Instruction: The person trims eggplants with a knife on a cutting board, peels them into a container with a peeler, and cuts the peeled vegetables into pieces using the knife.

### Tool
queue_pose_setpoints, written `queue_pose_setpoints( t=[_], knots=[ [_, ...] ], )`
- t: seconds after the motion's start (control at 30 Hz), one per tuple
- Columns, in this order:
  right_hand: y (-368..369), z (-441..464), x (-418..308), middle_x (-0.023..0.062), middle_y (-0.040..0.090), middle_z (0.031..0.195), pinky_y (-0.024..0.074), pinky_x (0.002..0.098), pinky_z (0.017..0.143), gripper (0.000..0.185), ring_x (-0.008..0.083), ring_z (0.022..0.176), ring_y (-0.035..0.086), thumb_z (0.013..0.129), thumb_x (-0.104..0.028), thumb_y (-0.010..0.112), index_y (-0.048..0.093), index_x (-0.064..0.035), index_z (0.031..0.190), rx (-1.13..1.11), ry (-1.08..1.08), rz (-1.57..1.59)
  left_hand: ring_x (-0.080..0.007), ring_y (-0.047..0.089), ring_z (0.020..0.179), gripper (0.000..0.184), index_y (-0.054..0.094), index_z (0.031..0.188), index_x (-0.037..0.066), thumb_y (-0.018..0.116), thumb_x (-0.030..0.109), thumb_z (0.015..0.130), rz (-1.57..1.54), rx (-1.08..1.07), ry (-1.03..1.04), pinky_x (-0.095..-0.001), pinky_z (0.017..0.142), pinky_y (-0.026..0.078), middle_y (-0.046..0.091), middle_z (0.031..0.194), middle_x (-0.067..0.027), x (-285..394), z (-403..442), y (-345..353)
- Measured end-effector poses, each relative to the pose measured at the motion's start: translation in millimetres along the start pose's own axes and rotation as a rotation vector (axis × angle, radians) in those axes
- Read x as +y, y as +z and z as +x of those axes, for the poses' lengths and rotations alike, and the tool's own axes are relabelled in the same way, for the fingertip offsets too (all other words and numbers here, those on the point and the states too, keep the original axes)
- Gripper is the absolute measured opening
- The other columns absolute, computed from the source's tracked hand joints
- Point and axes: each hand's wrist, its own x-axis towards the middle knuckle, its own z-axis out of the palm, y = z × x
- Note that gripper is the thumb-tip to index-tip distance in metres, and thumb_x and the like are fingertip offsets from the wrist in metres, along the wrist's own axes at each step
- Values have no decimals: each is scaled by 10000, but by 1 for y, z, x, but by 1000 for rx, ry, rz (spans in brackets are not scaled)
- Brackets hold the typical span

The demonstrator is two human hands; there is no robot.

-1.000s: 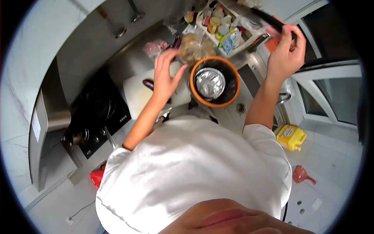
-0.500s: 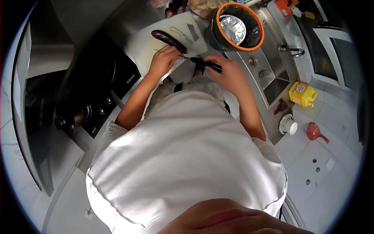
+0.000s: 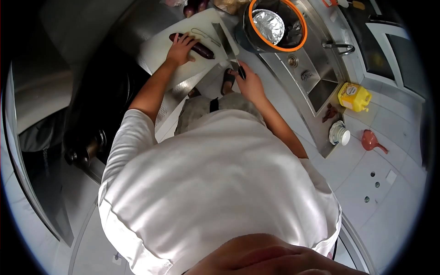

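Observation:
A dark purple eggplant [image 3: 204, 51] lies slantwise on the white cutting board [image 3: 158, 50]. My left hand [image 3: 181, 49] is laid over its middle, fingers spread across the skin, holding it against the board. In my right hand [image 3: 250, 83] is a kitchen knife [image 3: 223, 40], gripped by its black handle. Its blade points away from me over the right part of the board, apart from the eggplant. Between eggplant and blade, a thin knife-like outline [image 3: 201, 33] shows on the board. My right fingers are partly hidden around the handle.
A bin with an orange rim [image 3: 302, 39], holding a foil dish [image 3: 269, 26], stands right of the board. Beyond it is a steel sink [image 3: 323, 101] with a tap [image 3: 339, 47]. More eggplants [image 3: 190, 10] lie behind the board. The black stove [image 3: 98, 98] is at left.
My left hand has gone from near the knife's metal part onto the eggplant. My right hand has moved lower and left, and the knife now points up over the board.

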Motion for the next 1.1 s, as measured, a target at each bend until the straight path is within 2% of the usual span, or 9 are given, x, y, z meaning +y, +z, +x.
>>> queue_pose_setpoints(
  t=[0.1, 0.2, 0.3, 0.33, 0.37, 0.47, 0.63, 0.83, 1.1],
  knots=[
    [6, 15, -2, 274, 729, 1007, 562, 484, 847, 507, 471, 955, 705, 982, -245, 645, 548, -115, 1462, -8, -23, 9, -315, 492, 1359, 726, 614, 1403, 187, 875, 326, 739, 134, -172, -61, -543, 1298, 192, 560, 1343, -89, -11, 11, 2],
    [5, 14, -10, 247, 734, 945, 564, 488, 813, 481, 457, 888, 713, 993, -244, 638, 556, -111, 1447, -172, 139, 142, -309, 541, 1301, 637, 651, 1351, 163, 818, 446, 806, 69, -225, -192, -498, 1135, 392, 583, 1328, -92, -4, 7, -5],
    [22, 33, -8, 229, 728, 884, 563, 492, 794, 465, 457, 838, 707, 1004, -269, 629, 564, -116, 1438, -166, 58, 107, -313, 563, 1267, 642, 641, 1360, 143, 731, 557, 877, 182, -216, -410, -475, 1027, 440, 586, 1338, -97, 5, -25, -10],
    [34, 39, -5, 236, 724, 868, 562, 502, 771, 468, 459, 815, 704, 1013, -294, 619, 557, -125, 1446, -102, -76, 87, -327, 584, 1212, 650, 616, 1371, 130, 658, 604, 928, 244, -133, -417, -492, 998, 449, 592, 1305, -116, 8, -43, -10],
    [46, 42, -1, 244, 720, 852, 561, 512, 748, 472, 461, 792, 701, 1023, -320, 609, 550, -135, 1453, -42, -202, 70, -334, 589, 1189, 637, 608, 1357, 125, 656, 597, 932, 246, -150, -503, -500, 982, 449, 593, 1280, -125, 11, -57, -7],
    [66, 52, -27, 250, 712, 819, 552, 546, 714, 488, 463, 749, 693, 1041, -365, 580, 525, -144, 1473, -238, -145, 4, -345, 589, 1152, 600, 595, 1298, 110, 641, 592, 944, 244, -151, -676, -520, 945, 447, 587, 1239, -144, 33, -79, -5],
    [105, 59, -40, 210, 706, 745, 537, 582, 640, 455, 456, 688, 683, 1041, -366, 563, 520, -135, 1431, -283, -280, -278, -351, 573, 1187, 596, 543, 1348, 127, 628, 573, 963, 243, -238, -796, -542, 961, 435, 573, 1264, -145, 38, -74, -5],
    [107, 55, -25, 193, 708, 732, 538, 585, 638, 457, 457, 678, 681, 1050, -352, 548, 499, -139, 1451, -273, -284, -289, -346, 547, 1217, 569, 531, 1380, 181, 629, 556, 964, 218, -258, -881, -550, 981, 399, 547, 1301, -143, 42, -69, -3],
    [95, 56, -12, 213, 703, 746, 524, 600, 638, 468, 484, 679, 662, 1055, -334, 547, 474, -130, 1469, -310, -256, -228, -360, 534, 1227, 576, 533, 1374, 167, 647, 543, 954, 213, -272, -892, -551, 993, 393, 547, 1318, -148, 41, -65, -3]
  ],
)
